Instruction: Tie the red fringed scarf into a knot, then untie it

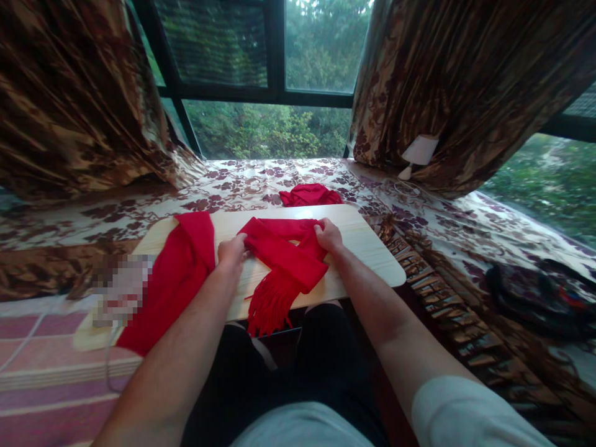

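A red fringed scarf (284, 245) lies in a loose, crossed loop on a pale wooden table (372, 248). Its fringe (272, 304) hangs over the near edge. My left hand (231, 251) is closed on the scarf's left fold, fingers partly hidden. Pinching the upper right bend of the loop is my right hand (328, 236), with the thumb on top. Left of my left hand, another stretch of red cloth (181, 261) drapes across the table and off its near left edge; whether it joins the scarf I cannot tell.
Another red cloth (311, 194) sits bunched beyond the table on a flowered cover (251, 180). A blurred-out object (123, 288) with a cable stands at the table's left end. A small white lamp (419, 150) is at the back right, and a dark bag (535, 298) lies far right.
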